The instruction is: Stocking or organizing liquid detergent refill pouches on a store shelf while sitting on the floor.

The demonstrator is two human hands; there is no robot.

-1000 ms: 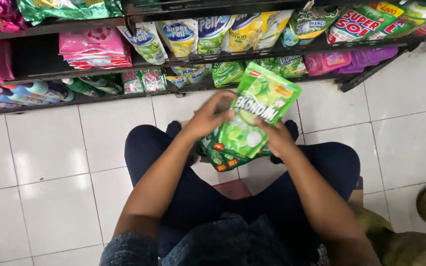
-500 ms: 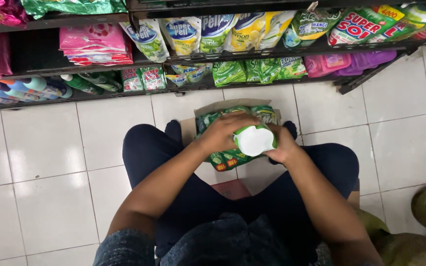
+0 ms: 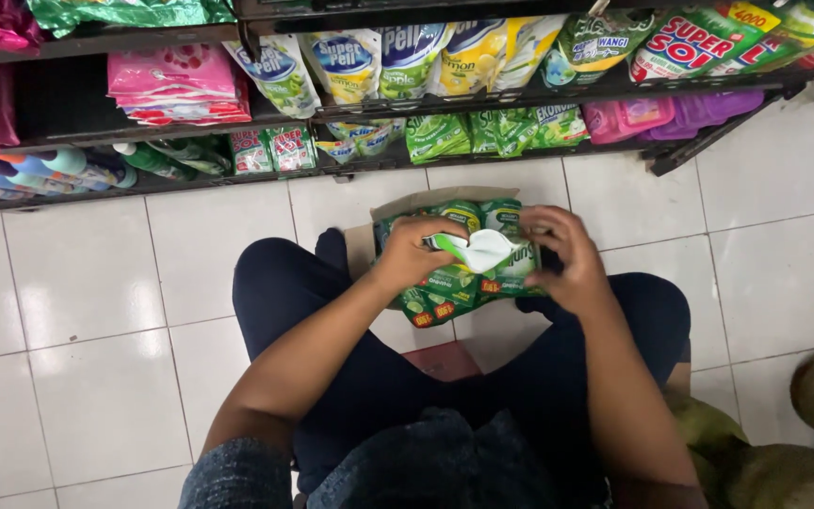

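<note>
Green pouch [image 3: 482,253], two hands [image 3: 416,253], one box [image 3: 398,209]

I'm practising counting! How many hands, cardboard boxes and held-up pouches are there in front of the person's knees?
Hands: 2 (left hand, right hand)
Cardboard box: 1
Green pouch held by both hands: 1
Total: 4
The pouches still in the box are packed too tightly to count.

We see a dark metal shelf rack [image 3: 96,42] along the top, pink plastic packets [image 3: 176,87] stacked on it, green sachets [image 3: 482,132] lower right, purple flat pouches [image 3: 671,113] beside them, and white glossy floor tiles [image 3: 87,273] below.
</note>
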